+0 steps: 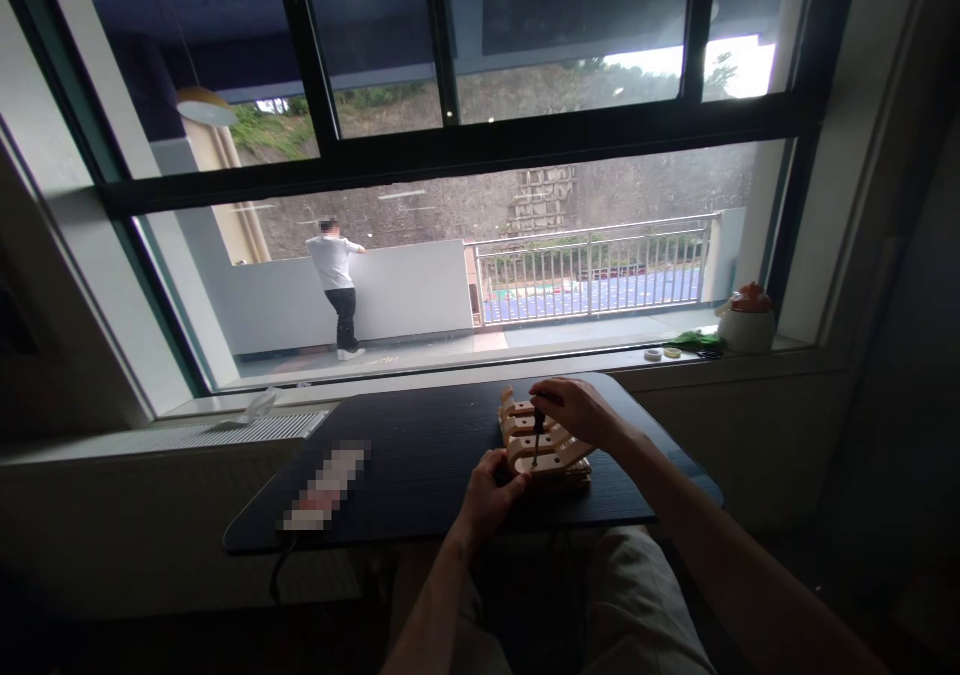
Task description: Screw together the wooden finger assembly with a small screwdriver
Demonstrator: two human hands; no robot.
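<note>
A light-coloured piece with several curved arms and round holes, wooden by its look, lies on the dark table. My right hand is closed around the top of a screwdriver with a dark handle. Its shaft points down, and the tip meets the nearest arm of the piece. At the near left end, my left hand grips that piece with thumb and fingers. Whether a screw sits under the tip is too small to tell.
A blurred-out power-strip-like object with a cable lies on the table's left side. Clear plastic rests on the sill. At the right sill stand a white pot with an orange top and tape rolls. Outside the window, a person leans on a wall.
</note>
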